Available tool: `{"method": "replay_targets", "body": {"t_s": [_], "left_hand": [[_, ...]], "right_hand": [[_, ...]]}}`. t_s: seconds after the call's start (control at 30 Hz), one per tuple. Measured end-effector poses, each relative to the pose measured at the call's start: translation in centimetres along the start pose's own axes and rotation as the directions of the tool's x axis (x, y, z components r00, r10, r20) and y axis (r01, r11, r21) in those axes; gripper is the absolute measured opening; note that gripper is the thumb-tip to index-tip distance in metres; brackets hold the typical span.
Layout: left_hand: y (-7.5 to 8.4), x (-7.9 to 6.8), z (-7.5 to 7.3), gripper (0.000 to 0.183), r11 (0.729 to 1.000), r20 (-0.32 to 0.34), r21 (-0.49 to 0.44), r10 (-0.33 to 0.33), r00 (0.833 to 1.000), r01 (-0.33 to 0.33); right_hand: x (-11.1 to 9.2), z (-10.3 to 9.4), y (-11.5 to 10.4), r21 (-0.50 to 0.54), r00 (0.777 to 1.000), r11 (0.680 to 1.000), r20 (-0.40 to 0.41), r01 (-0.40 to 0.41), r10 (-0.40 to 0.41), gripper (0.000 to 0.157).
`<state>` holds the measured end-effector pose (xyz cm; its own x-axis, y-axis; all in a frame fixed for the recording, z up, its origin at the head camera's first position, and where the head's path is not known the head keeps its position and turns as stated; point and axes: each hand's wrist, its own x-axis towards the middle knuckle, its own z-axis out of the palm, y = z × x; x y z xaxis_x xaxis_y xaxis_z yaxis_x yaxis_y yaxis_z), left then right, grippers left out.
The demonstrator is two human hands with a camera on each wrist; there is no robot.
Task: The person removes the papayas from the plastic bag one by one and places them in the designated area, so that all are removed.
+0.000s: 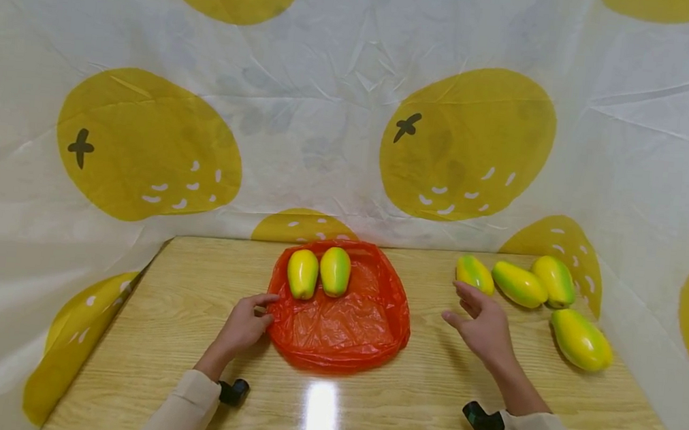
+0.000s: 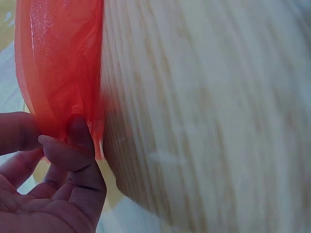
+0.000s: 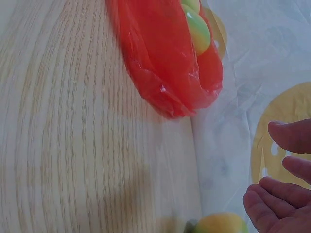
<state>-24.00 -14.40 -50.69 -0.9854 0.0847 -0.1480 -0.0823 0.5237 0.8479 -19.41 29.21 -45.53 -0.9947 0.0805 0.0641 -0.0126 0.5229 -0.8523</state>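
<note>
A red plastic bag (image 1: 341,324) lies spread with its mouth open on the table. Two yellow-green papayas (image 1: 302,274) rest side by side in its far left part. My left hand (image 1: 245,322) is at the bag's left rim; in the left wrist view, its thumb and fingers pinch the thin red plastic (image 2: 63,63). To the right of the bag, my right hand (image 1: 485,326) hovers with fingers apart, holding nothing. Just beyond its fingertips lies a papaya (image 1: 475,273), partly hidden by the hand. In the right wrist view another bit of papaya (image 3: 221,223) shows at the bottom edge.
Three more papayas lie at the right: one long papaya (image 1: 519,285), one behind it (image 1: 554,281) and a nearer papaya (image 1: 581,340). A white cloth (image 1: 313,151) with yellow fruit prints hangs behind and beside the wooden table (image 1: 176,316). Dark straps (image 1: 483,418) sit at both wrists.
</note>
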Motion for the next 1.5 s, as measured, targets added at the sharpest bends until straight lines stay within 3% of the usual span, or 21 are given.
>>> {"method": "replay_targets", "body": {"t_s": [1.2,1.5], "left_hand": [[-0.7,0.2,0.1,0.042,1.000,-0.009,-0.015,0.012,1.000,-0.012],[-0.6,0.2,0.0,0.043,1.000,-0.003,-0.022,0.005,1.000,-0.005]], "right_hand": [[1.8,6.5,-2.8,0.187,0.992,0.982,0.125,-0.027,0.004,0.061],[2.7,8.3,-4.1,0.211,0.985,0.973,0.159,-0.094,0.060,0.063]]}}
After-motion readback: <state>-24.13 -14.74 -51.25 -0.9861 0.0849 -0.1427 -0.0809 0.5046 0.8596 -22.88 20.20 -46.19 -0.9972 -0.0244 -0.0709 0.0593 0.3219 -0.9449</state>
